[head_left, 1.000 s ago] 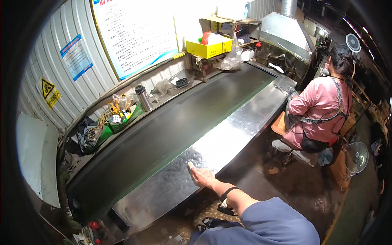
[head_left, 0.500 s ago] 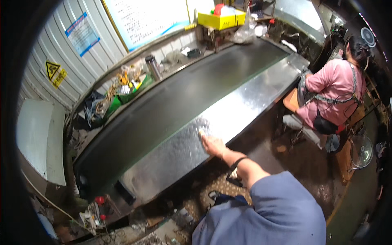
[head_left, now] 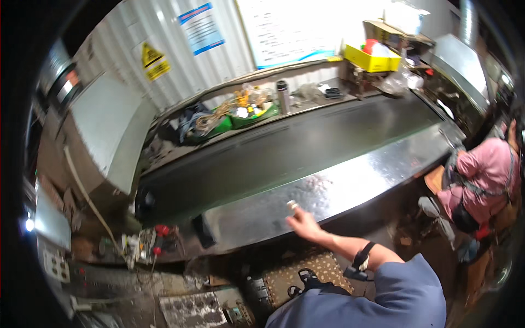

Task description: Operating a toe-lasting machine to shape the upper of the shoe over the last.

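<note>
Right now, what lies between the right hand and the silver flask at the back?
In the head view, between the right hand and the flask: the shiny metal surface, then the wide dark surface, then the front edge of the back ledge.

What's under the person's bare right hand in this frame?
Beside the bare right hand, the long, shiny silver metal ledge shows. Whatever lies directly beneath the hand is covered. A small pale item at its fingers is too blurred to identify.

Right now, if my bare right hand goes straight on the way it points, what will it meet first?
Beyond the shiny silver metal ledge, the right hand would probably come first to the long, dark, belt-like surface; depth is unclear, so it may pass above.
</note>
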Demonstrator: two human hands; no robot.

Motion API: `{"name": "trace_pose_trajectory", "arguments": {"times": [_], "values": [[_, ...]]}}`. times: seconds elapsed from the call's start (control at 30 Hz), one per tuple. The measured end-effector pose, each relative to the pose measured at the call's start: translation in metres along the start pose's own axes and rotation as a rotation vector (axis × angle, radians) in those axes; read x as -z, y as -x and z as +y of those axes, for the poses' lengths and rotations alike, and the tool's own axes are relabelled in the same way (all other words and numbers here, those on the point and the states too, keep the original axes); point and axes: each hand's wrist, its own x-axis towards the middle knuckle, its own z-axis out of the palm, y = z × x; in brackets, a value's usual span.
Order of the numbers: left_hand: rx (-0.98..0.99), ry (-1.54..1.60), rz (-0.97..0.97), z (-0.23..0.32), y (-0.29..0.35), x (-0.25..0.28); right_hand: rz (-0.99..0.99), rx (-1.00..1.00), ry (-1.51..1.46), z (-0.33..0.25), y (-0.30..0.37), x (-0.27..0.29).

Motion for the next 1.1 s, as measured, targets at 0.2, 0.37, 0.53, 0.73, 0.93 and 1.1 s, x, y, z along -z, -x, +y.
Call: {"name": "trace_pose_trajectory", "arguments": {"times": [0.2,0.37,0.53,0.73,0.93,1.1], "values": [[0.088,-0.077,-0.164,-0.017,0.059,-0.063,-0.790,-0.146,-0.961,-0.168,0.091,-0.145],[-0.219,0.035,-0.735,-0.022,0.129,-0.132,-0.430,-0.051,-1.097,-0.186,0.127,-0.116],[-0.178,0.300,-0.919,0.023,0.083,-0.206,-0.487,-0.023,-1.192,-0.154,0.128,-0.058],[-0.147,0.294,-1.218,0.032,0.099,-0.232,-0.569,0.071,-1.210,-0.136,0.130,-0.037],[0.358,0.206,-0.763,0.016,0.055,-0.262,-0.546,0.156,-0.990,-0.144,0.135,0.011],[0.675,0.360,-0.804,-0.007,0.012,-0.274,-0.259,0.621,-0.326,-0.161,0.134,0.003]]}}
